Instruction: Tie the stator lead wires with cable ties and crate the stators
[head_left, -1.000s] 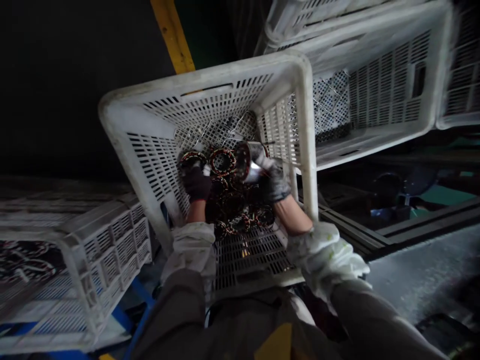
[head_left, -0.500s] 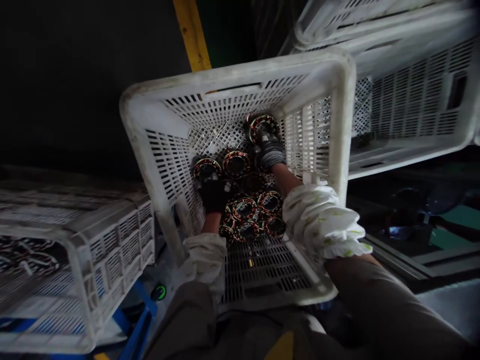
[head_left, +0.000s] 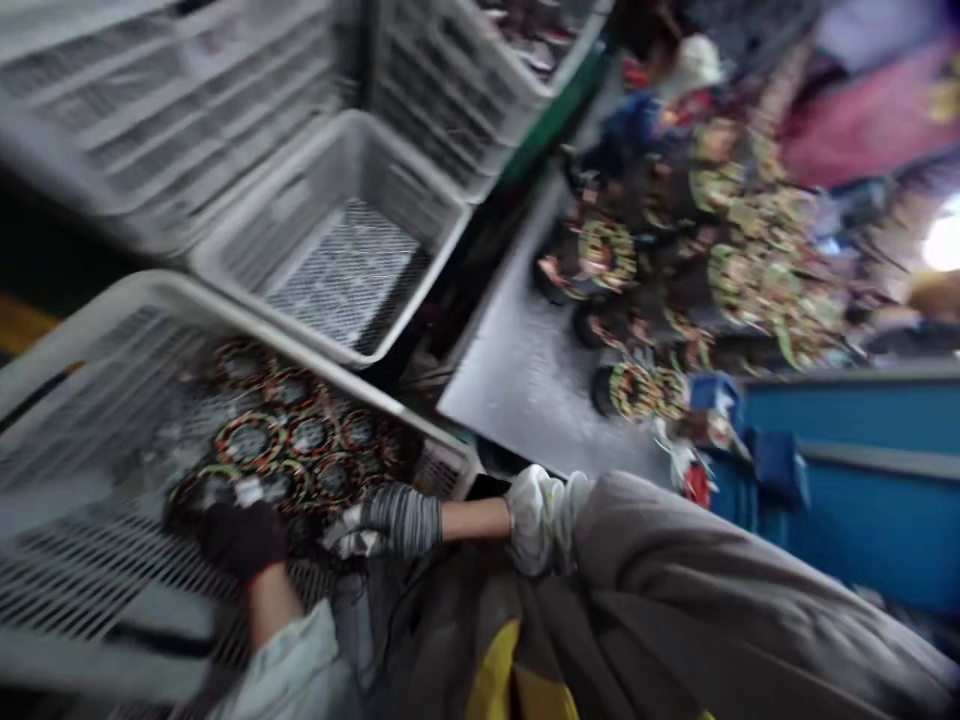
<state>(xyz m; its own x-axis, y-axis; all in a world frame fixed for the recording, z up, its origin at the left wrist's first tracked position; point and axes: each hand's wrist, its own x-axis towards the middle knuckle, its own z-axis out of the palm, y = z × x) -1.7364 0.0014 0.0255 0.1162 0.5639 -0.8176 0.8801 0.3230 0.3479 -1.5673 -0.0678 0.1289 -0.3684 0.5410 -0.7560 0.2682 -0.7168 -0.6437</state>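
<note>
Several ring-shaped motor stators (head_left: pixel 250 440) with red, yellow and green windings lie close together in a white slatted plastic crate (head_left: pixel 420 415). My left hand (head_left: pixel 244 535), in a dark glove with pale fingertips, grips a stator (head_left: pixel 184 495) at the group's left edge; motion blur softens its fingers. Nearer my body, my right hand (head_left: pixel 386 520), in a grey striped glove with pale fingertips, is at the near end of the group. Its fingers look loosely bent and apart, and no stator shows in them.
Beyond my crate stands another white crate (head_left: pixel 420 185) with a lattice floor. More crates (head_left: pixel 255 90) are stacked behind it. To the right, a grey tabletop (head_left: pixel 525 370) bears many upright stators (head_left: pixel 634 390), beside a blue panel (head_left: pixel 862 460). People at the upper right are blurred.
My view has swung right, bringing the table of stators into sight. My right hand has left the stator at the crate's far side and drawn back toward my body. My left hand stays at a stator.
</note>
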